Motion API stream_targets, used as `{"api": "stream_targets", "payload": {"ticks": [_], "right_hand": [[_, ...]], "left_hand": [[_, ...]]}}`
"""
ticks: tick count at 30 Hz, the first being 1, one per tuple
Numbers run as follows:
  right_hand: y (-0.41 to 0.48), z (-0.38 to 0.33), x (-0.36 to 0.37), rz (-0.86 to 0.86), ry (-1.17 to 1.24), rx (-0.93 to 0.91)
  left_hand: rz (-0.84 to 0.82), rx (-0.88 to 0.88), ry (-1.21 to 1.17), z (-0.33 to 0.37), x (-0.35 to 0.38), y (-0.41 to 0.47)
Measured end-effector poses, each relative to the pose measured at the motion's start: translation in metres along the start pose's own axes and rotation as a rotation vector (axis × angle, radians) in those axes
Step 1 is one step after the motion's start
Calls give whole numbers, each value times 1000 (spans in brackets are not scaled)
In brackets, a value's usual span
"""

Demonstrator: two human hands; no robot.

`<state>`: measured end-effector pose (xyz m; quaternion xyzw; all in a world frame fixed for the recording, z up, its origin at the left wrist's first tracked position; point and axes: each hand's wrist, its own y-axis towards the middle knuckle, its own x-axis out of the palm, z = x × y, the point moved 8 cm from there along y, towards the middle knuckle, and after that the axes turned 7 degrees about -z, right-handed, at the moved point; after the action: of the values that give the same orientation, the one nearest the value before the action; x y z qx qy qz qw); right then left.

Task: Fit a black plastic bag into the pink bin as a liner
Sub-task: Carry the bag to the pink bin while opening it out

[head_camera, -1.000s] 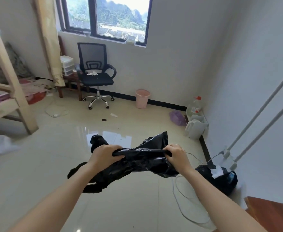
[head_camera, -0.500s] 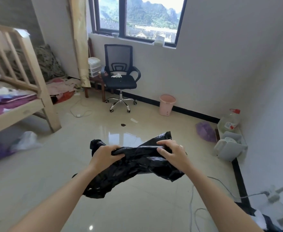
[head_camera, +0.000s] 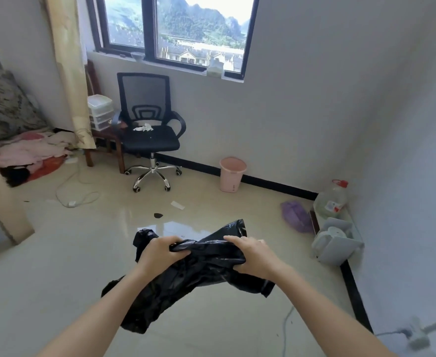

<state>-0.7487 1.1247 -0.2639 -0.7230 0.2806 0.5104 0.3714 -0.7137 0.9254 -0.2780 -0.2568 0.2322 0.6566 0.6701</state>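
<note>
A crumpled black plastic bag [head_camera: 186, 282] hangs in front of me, held in the air over the floor. My left hand [head_camera: 161, 253] grips its upper left part and my right hand [head_camera: 253, 256] grips its upper right part, both fists closed on the plastic. The bag's lower end droops to the left, below my left forearm. The pink bin [head_camera: 232, 174] stands upright and unlined on the floor against the far wall, well beyond my hands and a little to the right of them.
A black office chair [head_camera: 148, 130] stands left of the bin under the window. A purple bag [head_camera: 295, 216], a clear bottle [head_camera: 332, 199] and a white appliance [head_camera: 336, 242] line the right wall. Cables [head_camera: 75, 197], small scraps and a wooden bed post [head_camera: 3, 202] lie left.
The view has swung left and moved closer to the far wall, so the bin and chair appear larger. Both hands keep their grip on the bag, its shape barely altered.
</note>
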Motion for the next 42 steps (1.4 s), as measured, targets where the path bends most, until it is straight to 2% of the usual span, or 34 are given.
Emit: {"api": "stream_targets", "payload": {"ticks": [5,9,15,20,32,42], "right_hand": [[19,82,-26,95,191,138],[41,147,-32,103,287,195],[92,246,-58,110,348,201],[144,308,-93,123,335,177],[335,346,-120,37,287,60],[467,393,-183,119,375,104]], "left_hand": [[-153,39,-13,23,41,82],[-241,86,-6,43,73,146],[-215,109,16,81,106,252],[-107,77,23,103,109,327],[-9,-57,45,39,70,475],[16,-56,0,25,28,622]]}}
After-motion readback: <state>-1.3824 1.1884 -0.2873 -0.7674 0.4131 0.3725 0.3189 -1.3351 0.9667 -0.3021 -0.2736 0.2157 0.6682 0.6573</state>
